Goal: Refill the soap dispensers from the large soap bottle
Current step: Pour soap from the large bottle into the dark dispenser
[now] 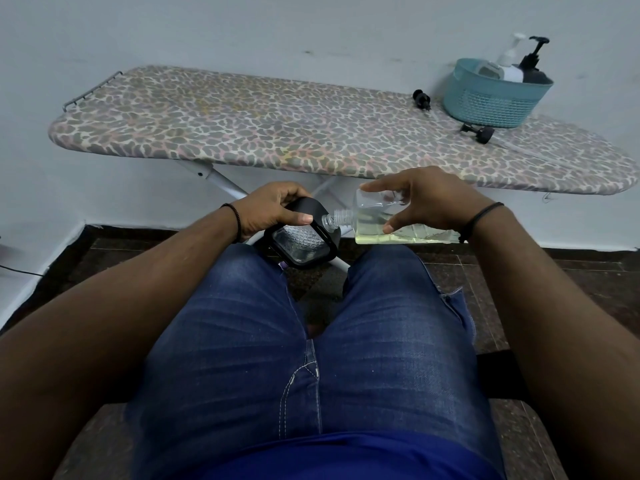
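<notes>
- Left hand (273, 207) grips the black-framed dispenser (300, 239), tilted above the lap.
- Right hand (426, 202) holds the clear soap bottle (388, 223) on its side, neck meeting the dispenser's mouth.
- Far right, a teal basket (491, 98) sits on the ironing board (277, 133).

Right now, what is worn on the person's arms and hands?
Both forearms are bare, with no sleeves showing. The left hand has a dark beaded bracelet at its wrist; the right hand has a thin black cord band at its wrist. No gloves or rings visible.
</notes>
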